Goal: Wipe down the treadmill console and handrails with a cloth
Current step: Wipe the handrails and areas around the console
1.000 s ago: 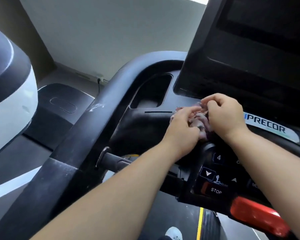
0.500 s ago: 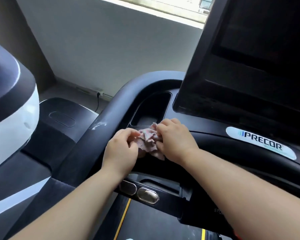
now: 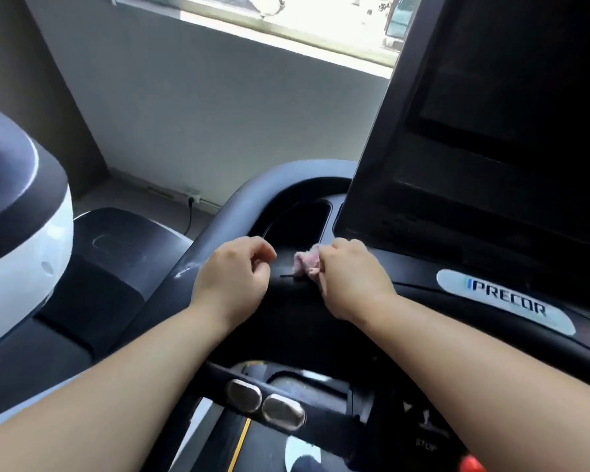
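A small crumpled pink cloth (image 3: 304, 264) lies on the black treadmill console (image 3: 297, 321), just below the cup-holder recess (image 3: 302, 219). My right hand (image 3: 348, 277) grips the cloth from its right side, fingers curled round it. My left hand (image 3: 234, 274) hovers a short way left of the cloth, fingers loosely curled, holding nothing. The curved black handrail (image 3: 198, 264) runs up the left of the console, with a pale scuff beside my left hand. The dark screen (image 3: 491, 131) rises at the right.
Two silver grip sensors (image 3: 264, 401) sit on the lower bar beneath my arms. A PRECOR badge (image 3: 504, 301) marks the console at the right. Another machine's white and black housing (image 3: 21, 240) stands at the left. A grey wall and window lie beyond.
My left hand has let go of the cloth and drawn away to the left. My right hand keeps hold of it. The view has tilted upward, showing more wall and window.
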Action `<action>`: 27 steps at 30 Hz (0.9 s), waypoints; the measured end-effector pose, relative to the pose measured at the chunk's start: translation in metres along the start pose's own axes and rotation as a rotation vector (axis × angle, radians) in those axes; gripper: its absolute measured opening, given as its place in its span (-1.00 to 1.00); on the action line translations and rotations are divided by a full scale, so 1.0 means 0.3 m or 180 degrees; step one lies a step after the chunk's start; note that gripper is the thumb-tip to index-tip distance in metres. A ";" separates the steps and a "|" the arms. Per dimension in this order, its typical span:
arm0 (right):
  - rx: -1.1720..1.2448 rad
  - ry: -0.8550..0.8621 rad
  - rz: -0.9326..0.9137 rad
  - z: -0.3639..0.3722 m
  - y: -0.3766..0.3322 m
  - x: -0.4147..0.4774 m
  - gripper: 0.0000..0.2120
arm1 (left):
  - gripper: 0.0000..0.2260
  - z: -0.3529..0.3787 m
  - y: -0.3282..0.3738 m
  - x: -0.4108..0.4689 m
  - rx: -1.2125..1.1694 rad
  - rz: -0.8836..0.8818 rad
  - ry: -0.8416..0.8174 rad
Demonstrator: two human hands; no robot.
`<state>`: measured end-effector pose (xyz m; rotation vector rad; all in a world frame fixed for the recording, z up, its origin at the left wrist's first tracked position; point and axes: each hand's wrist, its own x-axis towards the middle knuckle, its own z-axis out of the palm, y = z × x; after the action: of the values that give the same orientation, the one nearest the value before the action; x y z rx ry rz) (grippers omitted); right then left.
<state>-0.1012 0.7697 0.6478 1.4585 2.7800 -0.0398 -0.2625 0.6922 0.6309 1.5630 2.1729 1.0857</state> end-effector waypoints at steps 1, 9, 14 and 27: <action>-0.0141 -0.0068 0.0010 -0.020 0.026 0.021 -0.77 | -0.80 0.002 -0.006 0.025 0.0068 0.0042 0.0022; -0.0526 0.0297 -0.0143 -0.160 0.079 0.339 -0.79 | -0.58 -0.007 -0.018 0.253 0.1040 -0.0326 -0.0703; 0.0065 0.0297 0.0129 -0.202 0.107 0.500 -0.77 | -0.54 0.032 -0.010 0.336 0.0567 -0.0200 -0.0564; 0.2317 0.1490 -0.0526 -0.218 0.175 0.376 -0.67 | -0.77 0.174 0.176 0.630 -0.3833 -0.1282 -0.0652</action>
<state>-0.1214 0.8939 0.7104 1.4717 3.4810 -0.9112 -0.2685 0.8911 0.6714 0.6034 1.1310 1.5246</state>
